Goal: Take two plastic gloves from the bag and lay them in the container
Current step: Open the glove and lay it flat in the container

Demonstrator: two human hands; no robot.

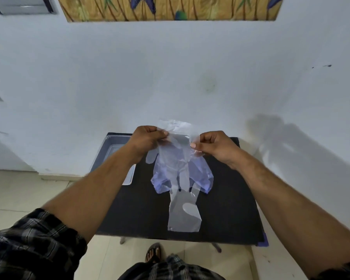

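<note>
Clear plastic bag point(178, 158) pinched at its top by left hand point(148, 141) and right hand point(214, 147). Glove point(184, 213) lies flat on table point(230, 209) at 6 o'clock; container point(109, 150) at 9.

No readable text, label, brand or number anywhere, neither on the plastic nor on the wall.

A pale blue wall point(170, 67) carries a leafy painting point(170, 8) up top; a cream tiled floor point(18, 190) surrounds the black counter point(230, 199).
</note>
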